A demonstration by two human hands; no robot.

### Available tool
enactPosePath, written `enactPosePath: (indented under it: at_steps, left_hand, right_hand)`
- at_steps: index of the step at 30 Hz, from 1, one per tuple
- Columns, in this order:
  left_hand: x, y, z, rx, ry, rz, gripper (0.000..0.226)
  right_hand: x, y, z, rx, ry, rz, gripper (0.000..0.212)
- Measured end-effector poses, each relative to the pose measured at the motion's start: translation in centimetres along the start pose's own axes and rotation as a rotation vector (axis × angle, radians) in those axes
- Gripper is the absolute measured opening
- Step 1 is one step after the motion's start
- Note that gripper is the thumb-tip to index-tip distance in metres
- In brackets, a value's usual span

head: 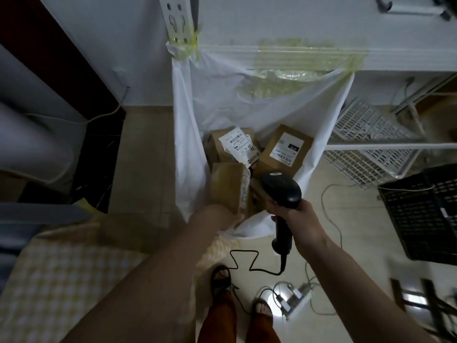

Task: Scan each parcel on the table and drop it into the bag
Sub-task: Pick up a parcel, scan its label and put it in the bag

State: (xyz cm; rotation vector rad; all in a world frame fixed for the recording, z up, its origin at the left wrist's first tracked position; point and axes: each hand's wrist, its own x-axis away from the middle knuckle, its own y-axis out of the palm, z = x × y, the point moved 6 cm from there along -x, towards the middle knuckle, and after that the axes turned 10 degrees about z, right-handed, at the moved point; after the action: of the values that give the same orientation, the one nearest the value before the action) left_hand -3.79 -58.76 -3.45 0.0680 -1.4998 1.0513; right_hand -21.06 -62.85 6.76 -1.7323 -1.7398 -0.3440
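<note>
A large white bag (188, 134) hangs open, taped to a white shelf edge and a post. Inside lie cardboard parcels with white labels, one (235, 144) at the back left and one (284, 149) at the back right. My left hand (222, 216) reaches over the bag's mouth and holds a brown taped parcel (228, 186) by its near end, the fingers mostly hidden under it. My right hand (294, 219) grips the handle of a black barcode scanner (282, 189), its head over the bag's near right side.
A yellow checked tablecloth (61, 280) covers the table at lower left. The scanner's black cable (244, 261) loops over the tiled floor to a power strip (294, 300). White wire racks (366, 139) and a black crate (425, 214) stand at the right.
</note>
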Motion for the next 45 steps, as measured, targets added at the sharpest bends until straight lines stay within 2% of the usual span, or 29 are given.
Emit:
enactPosePath:
  at_steps: [3, 10, 16, 23, 28, 31, 34, 39, 43, 45]
  left_hand:
    - [0.9, -0.7, 0.6, -0.177, 0.061, -0.025, 0.073]
    - [2.0, -1.7, 0.9, -0.291, 0.084, 0.003, 0.063]
    - [3.5, -3.6, 0.8, -0.146, 0.164, 0.288, 0.042]
    - [8.1, -3.8, -2.5, -0.040, 0.121, 0.390, 0.045]
    - [13.7, -0.6, -7.2, 0.135, -0.045, 0.460, 0.043]
    - [18.7, 3.0, -10.1, 0.185, -0.140, 0.453, 0.054]
    - [23.3, 8.1, -13.9, 0.223, -0.290, 0.463, 0.061]
    - [31.9, 17.1, -19.5, 0.374, -0.557, 0.455, 0.063]
    - [39.1, 23.5, -23.1, 0.513, -0.760, 0.487, 0.060]
    - [41.9, 26.6, -24.3, 0.587, -0.836, 0.493, 0.062]
  right_hand:
    - [-0.3, 0.5, -0.5, -0.013, -0.007, -0.004, 0.015]
    - [-0.3, 0.7, -0.5, 0.017, 0.003, -0.026, 0.015]
    - [0.9, 1.2, -0.7, 0.042, -0.004, -0.060, 0.020]
    - [3.9, 3.0, -1.8, 0.098, -0.102, -0.218, 0.018]
    - [7.8, 4.6, -0.6, 0.155, -0.144, -0.385, 0.014]
    - [11.0, 5.2, 1.3, 0.233, -0.180, -0.506, 0.010]
    - [14.7, 5.8, 4.1, 0.319, -0.214, -0.622, 0.008]
    - [23.4, 7.9, 9.2, 0.433, -0.185, -0.876, 0.018]
    - [30.5, 9.2, 13.2, 0.636, -0.236, -1.090, 0.005]
    - [33.8, 9.3, 14.8, 0.689, -0.274, -1.159, 0.009]
